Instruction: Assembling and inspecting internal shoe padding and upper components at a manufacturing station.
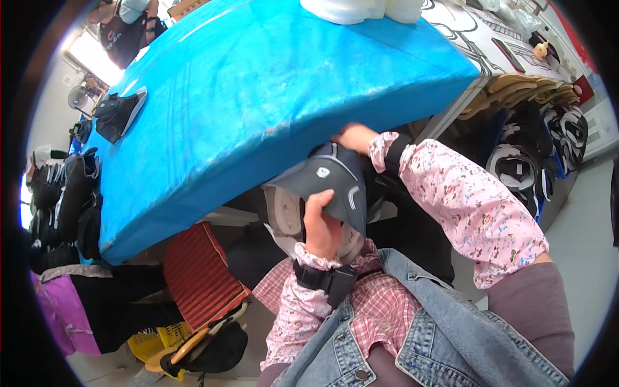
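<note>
A dark grey cap (340, 172) with a white emblem and white curved marks is held in front of me, just below the table's near edge. My left hand (321, 226) grips its lower side, thumb pressed on the grey outer face and the other fingers mostly hidden. Pale lining (284, 213) and a translucent edge show on the cap's left side. My right hand (356, 138) is closed at the far end of the cap, fingertips against or just above it. Whatever those fingers pinch is too small to make out.
A table (271, 84) with a blue cover spans the front. On it lie a black cap (118, 115) and white bundles (348, 9). Piled black-and-white headwear (516, 161) stands right. A red striped cushion (201, 274) and yellow basket (151, 342) are lower left; another person (126, 35) stands far left.
</note>
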A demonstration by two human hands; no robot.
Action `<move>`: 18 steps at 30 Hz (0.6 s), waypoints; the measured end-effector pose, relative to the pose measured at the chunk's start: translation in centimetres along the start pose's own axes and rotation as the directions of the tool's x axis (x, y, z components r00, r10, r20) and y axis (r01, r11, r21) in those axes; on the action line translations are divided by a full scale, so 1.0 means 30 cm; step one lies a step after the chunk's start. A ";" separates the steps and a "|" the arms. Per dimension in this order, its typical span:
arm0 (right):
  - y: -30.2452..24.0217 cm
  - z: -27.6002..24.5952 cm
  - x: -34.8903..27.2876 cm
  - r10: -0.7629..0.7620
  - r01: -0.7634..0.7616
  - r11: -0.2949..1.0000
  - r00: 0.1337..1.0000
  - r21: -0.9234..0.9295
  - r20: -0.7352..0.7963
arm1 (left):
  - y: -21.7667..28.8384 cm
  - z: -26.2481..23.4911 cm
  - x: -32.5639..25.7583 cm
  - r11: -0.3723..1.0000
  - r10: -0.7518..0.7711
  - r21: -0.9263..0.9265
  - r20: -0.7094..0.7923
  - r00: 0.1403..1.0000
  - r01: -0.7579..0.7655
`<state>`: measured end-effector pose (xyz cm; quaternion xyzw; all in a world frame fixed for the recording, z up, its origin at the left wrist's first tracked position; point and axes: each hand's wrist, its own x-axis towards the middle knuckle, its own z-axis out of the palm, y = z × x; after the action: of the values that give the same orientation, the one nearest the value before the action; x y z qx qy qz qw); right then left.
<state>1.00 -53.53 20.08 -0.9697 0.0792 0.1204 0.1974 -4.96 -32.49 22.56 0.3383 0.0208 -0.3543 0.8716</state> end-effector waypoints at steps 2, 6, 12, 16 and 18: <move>-0.015 0.057 -0.005 -0.007 0.009 0.998 0.999 0.068 -0.035 | -0.010 -0.011 -0.009 1.000 -0.001 0.003 -0.002 1.000 0.001; -0.039 0.053 0.026 0.074 -0.073 0.996 0.997 -0.044 0.030 | -0.026 -0.014 -0.020 0.997 -0.034 -0.064 0.046 0.998 0.037; -0.046 0.090 0.061 0.201 -0.207 0.978 0.969 0.025 0.142 | -0.060 -0.051 -0.003 0.988 -0.025 -0.149 0.024 0.999 0.028; -0.069 0.101 0.059 0.083 -0.084 0.996 0.989 0.001 0.122 | -0.014 -0.053 -0.035 0.994 -0.005 -0.110 0.018 1.000 0.007; -0.023 0.094 0.047 -0.062 0.069 0.994 0.994 -0.082 0.086 | 0.011 -0.003 -0.045 0.990 0.002 -0.143 0.069 0.998 0.008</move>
<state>1.93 -51.91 17.45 -0.9734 0.0340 0.1574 0.1631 -5.76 -31.45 23.05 0.2624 0.0169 -0.3647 0.8932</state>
